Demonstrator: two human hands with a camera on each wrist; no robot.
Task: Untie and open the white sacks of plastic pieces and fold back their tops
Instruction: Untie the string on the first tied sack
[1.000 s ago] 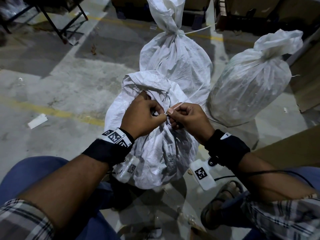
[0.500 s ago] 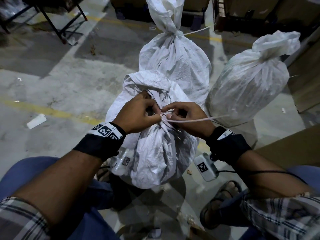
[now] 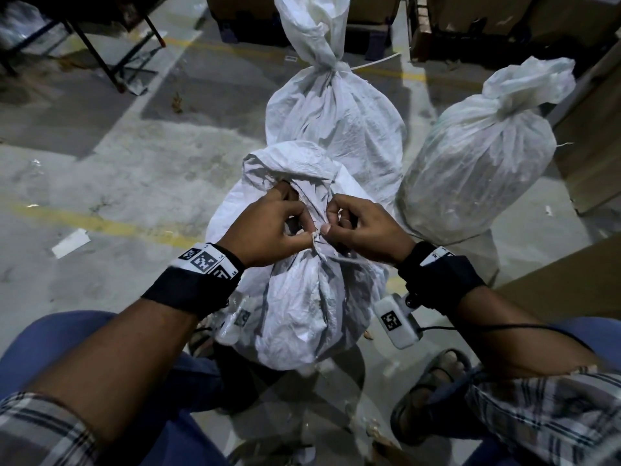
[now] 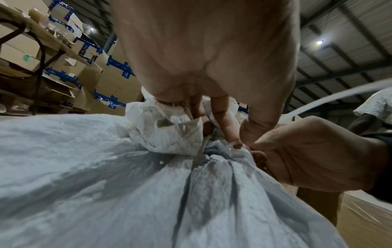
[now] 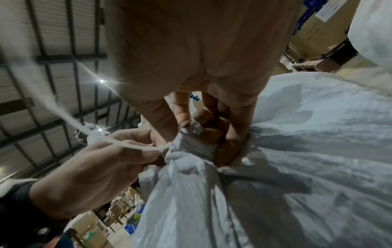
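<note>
The nearest white sack [image 3: 302, 314] stands on the floor between my knees, its neck bunched and tied with a white string [image 3: 349, 260]. My left hand [image 3: 311, 235] pinches the string at the knot between thumb and forefinger. My right hand [image 3: 327, 227] pinches the knot from the other side, its other fingers curled against the sack's neck. In the right wrist view the string [image 5: 127, 144] runs from the knot across my left hand [image 5: 95, 167]. In the left wrist view my left fingers [image 4: 224, 127] meet the right hand [image 4: 318, 151] at the neck. The sack's loose top [image 3: 289, 163] flops beyond my hands.
Two more tied white sacks stand behind, one straight ahead [image 3: 332, 122] and one at the right [image 3: 477, 163]. A cardboard box [image 3: 554, 287] lies close on the right. Metal table legs [image 3: 100, 62] stand far left. My sandalled foot [image 3: 433, 395] is under the right arm.
My right hand drew the string's loose end out to the right, then came back to the knot. The string now trails slack under my right wrist. Both hands sit slightly lower.
</note>
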